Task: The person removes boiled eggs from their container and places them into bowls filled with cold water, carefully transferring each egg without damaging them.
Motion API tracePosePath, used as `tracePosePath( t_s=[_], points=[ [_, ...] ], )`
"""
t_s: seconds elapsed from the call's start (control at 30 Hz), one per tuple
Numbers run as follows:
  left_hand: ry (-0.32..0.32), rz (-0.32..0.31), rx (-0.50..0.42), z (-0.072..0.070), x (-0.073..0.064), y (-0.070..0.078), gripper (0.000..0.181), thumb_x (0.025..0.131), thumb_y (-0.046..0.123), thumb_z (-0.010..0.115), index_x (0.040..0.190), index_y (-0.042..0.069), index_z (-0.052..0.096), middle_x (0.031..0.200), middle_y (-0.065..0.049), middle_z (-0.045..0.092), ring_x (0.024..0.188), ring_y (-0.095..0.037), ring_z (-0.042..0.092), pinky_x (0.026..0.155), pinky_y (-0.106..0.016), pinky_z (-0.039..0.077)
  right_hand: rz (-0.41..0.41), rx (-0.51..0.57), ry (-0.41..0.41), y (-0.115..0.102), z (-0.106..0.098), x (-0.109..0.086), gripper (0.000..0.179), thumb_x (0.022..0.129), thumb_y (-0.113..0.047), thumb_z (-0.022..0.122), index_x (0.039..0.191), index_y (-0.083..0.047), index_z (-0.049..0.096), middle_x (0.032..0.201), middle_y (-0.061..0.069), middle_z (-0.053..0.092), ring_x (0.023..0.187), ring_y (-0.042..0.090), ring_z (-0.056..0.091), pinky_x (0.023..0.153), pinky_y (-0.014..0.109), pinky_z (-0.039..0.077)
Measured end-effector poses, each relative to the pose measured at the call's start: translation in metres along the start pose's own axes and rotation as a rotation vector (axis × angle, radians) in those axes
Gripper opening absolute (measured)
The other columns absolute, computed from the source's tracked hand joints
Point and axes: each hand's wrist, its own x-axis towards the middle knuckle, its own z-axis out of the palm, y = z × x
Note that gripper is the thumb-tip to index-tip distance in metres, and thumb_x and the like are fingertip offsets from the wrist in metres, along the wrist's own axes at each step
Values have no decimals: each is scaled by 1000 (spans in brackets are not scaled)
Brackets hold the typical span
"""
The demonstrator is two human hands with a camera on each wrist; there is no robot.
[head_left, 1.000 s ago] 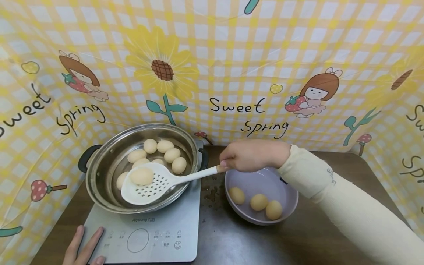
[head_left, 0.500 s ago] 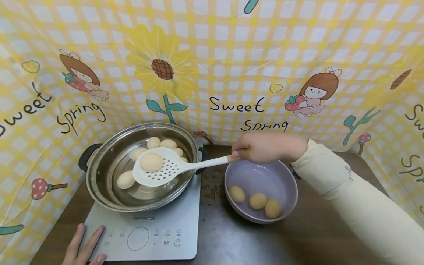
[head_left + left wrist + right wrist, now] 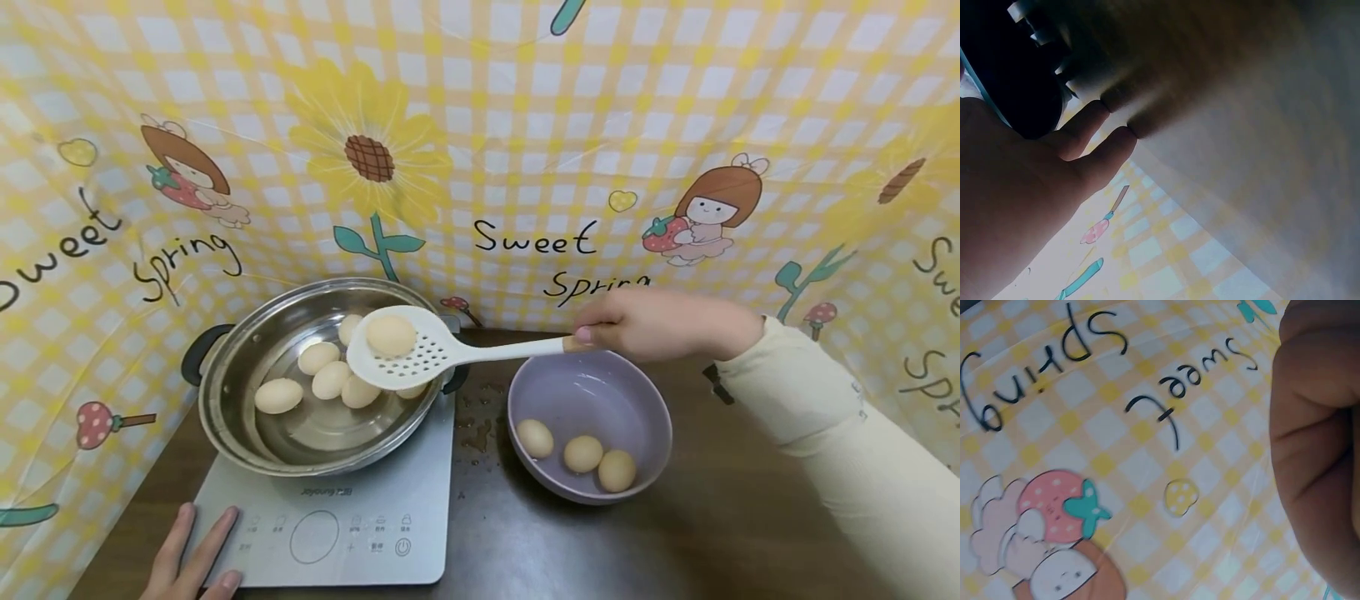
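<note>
In the head view my right hand (image 3: 656, 325) grips the wooden end of a white slotted spoon (image 3: 513, 350). One peeled-looking, pale egg (image 3: 392, 335) lies on its perforated head, above the right side of a steel pot (image 3: 242, 371). Several more eggs (image 3: 279, 396) sit in the pot, some hidden beneath the spoon. My left hand (image 3: 187, 558) rests with fingers extended on the left front edge of the induction cooker (image 3: 408, 504). A lilac bowl (image 3: 600, 392) right of the pot holds three browner eggs (image 3: 583, 454), below the spoon handle and right hand.
The pot stands on the cooker, its black side handle (image 3: 201, 354) sticking out left. Wet spots (image 3: 478, 433) mark the dark table (image 3: 510, 542) between cooker and bowl. A yellow checked cloth (image 3: 525, 150) hangs behind and at both sides.
My right hand has moved right and slightly up, carrying the spoon and its egg from the pot's front left toward its right rim. Eggs in the pot have shifted. My left hand stays put.
</note>
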Motion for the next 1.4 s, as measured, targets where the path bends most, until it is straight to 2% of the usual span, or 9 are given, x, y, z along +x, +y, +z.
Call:
tracePosePath(
  t_s=[0.13,0.3,0.47,0.63,0.77,0.97,1.2,1.4],
  points=[
    [-11,0,-7,-1,1,-1,57,102,58,46,131,9,46,134,-46,46,124,-77,26,116,-48,14,2,-3,7,9,-2,-12,22,106,-19,54,88,-22,68,79,-7,57,79,12,55,76,36,44],
    [-11,12,-2,-3,6,0,57,102,57,45,131,8,44,134,-46,45,124,-77,26,117,-49,14,64,-13,5,20,-1,-30,27,106,-22,54,81,-26,62,71,-8,50,73,10,52,73,33,43],
    [3,23,8,-5,12,2,55,104,55,44,131,7,45,133,-47,46,123,-77,27,116,-51,14,138,-4,39,32,1,-48,21,105,-27,56,88,-28,69,77,-9,57,75,10,53,73,34,43],
    [-5,15,-17,-3,5,-1,60,102,57,47,131,6,45,133,-48,45,123,-78,25,116,-53,13,176,18,56,48,6,-67,20,105,-28,57,89,-28,68,76,-10,55,72,10,52,70,31,43],
    [-14,15,-32,-3,1,-3,63,100,60,49,132,5,45,133,-48,45,124,-78,24,116,-52,13,240,61,57,61,14,-84,18,105,-28,56,93,-27,70,73,-7,52,67,10,49,64,30,42],
    [-7,17,-18,-2,-1,-3,60,101,59,47,131,7,44,133,-47,46,124,-77,26,116,-52,14,257,112,72,83,30,-103,13,103,-29,61,96,-24,71,64,-9,44,53,5,39,49,27,37],
    [-14,4,-26,-2,1,-1,61,101,59,48,131,6,45,133,-47,46,124,-77,25,116,-48,14,309,92,95,100,49,-116,12,101,-32,63,101,-24,72,64,-11,44,52,5,38,50,27,36],
    [-20,-8,-30,-3,1,0,62,100,60,49,131,6,45,134,-47,45,125,-77,24,116,-46,13,298,80,127,106,62,-121,11,101,-32,64,100,-24,71,63,-13,42,52,4,36,51,26,35]
  ],
)
